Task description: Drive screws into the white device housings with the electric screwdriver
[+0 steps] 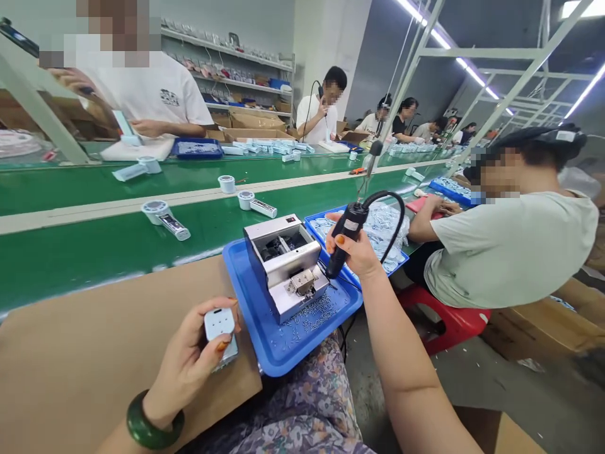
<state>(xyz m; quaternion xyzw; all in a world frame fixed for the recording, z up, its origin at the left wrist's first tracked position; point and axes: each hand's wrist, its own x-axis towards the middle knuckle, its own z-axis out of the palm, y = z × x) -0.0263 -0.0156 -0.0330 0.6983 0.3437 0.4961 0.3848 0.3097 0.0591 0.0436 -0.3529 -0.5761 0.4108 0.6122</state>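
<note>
Between thumb and fingers, my left hand (196, 353) grips a light-blue plastic part (220, 331) with small holes in its end face, low over the brown cardboard. My right hand (362, 252) is wrapped round a black electric screwdriver (347, 243), its lower end by the front of a screw feeder (288, 265). A black cable loops from the screwdriver's top. The metal feeder stands in a blue tray (269, 366), with many loose screws (312, 318) scattered in front of it. Whether a screw sits on the screwdriver's tip is too small to tell.
A second blue tray (401, 260) holds light-blue parts in plastic. Several assembled devices (165, 219) lie on the green conveyor belt (99, 246). At right a co-worker (510, 239) sits on a red stool (454, 321). Others work across the belt. Cardboard (118, 353) covers my left side.
</note>
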